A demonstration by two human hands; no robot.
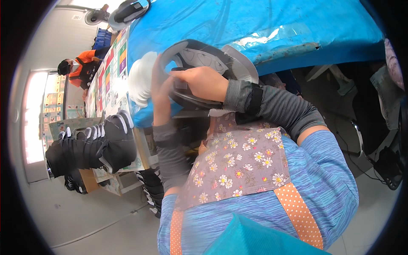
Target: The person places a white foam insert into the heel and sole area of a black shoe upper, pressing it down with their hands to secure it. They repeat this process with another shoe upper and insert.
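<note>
A large black and grey curved piece (238, 63) lies at the near edge of the blue-covered table. Its rounded inner panel shows outlined shapes, but I cannot tell what kind of article it is. My right hand (206, 83) is closed on its near-left part, with thumb and forefinger toward a small dark part. Smeared by motion, my left hand (161, 80) is upright at the piece's left end, its fingers too blurred to read. Just beyond it, a stack of white curved pieces (140, 78) sits on the table.
The blue sheet (182, 21) covers the table. Stacked black pieces with white edges (93, 146) hang over the left table's corner. Another grey and black piece (129, 10) lies far left, near a fan (97, 16). A person in orange (83, 63) stands beyond the left table.
</note>
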